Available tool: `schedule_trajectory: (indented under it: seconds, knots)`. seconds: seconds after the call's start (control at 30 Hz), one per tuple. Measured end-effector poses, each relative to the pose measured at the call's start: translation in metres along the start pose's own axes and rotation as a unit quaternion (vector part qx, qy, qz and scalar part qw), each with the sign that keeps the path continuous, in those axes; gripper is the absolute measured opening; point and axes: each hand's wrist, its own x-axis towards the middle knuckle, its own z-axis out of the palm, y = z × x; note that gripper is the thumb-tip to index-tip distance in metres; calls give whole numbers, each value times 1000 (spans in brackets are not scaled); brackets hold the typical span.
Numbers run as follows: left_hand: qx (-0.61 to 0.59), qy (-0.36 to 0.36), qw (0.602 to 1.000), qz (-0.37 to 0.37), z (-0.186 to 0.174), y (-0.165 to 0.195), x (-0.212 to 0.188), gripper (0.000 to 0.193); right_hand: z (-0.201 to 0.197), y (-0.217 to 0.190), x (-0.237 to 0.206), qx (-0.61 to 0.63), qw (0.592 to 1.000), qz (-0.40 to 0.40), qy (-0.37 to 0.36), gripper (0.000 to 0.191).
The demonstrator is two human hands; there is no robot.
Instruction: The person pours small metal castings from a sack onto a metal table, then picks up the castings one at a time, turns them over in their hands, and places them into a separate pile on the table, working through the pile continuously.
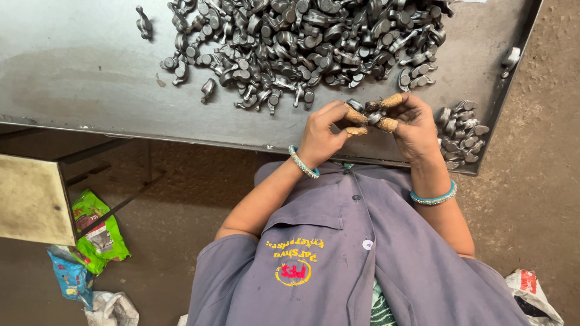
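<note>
With both my left hand (pixel 319 134) and right hand (pixel 412 124) pinching one small forged part (pixel 370 116) near the table edge (pixel 181 134), I'd turn it slowly, right of centre below the big pile (pixel 308 42).

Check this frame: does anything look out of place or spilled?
Mostly orderly. One stray metal part lies apart from the big pile on the table, and crumpled wrappers litter the floor beside it. Both hands hold a part.
</note>
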Motion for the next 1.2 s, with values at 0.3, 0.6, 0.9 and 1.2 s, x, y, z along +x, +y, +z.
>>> schedule_trajectory:
  seconds: [0.3, 0.6, 0.9, 1.2]
  knots:
    - [-120, -1, 988, -93, 7, -29, -5, 29, -12, 6, -2, 35, 998, 32, -46, 29]
    - [105, 88, 991, -5, -11, -21, -5, 21, -2, -21, 16, -188, 970, 149, -50, 23]
    - [360, 123, 922, -66, -30, 10, -6, 55, 75, -44, 26, -561, 806, -186, -25, 45]
    - [254, 96, 959, -76, -9, -10, -8, 55, 36, -2, 20, -104, 992, -70, -8, 41]
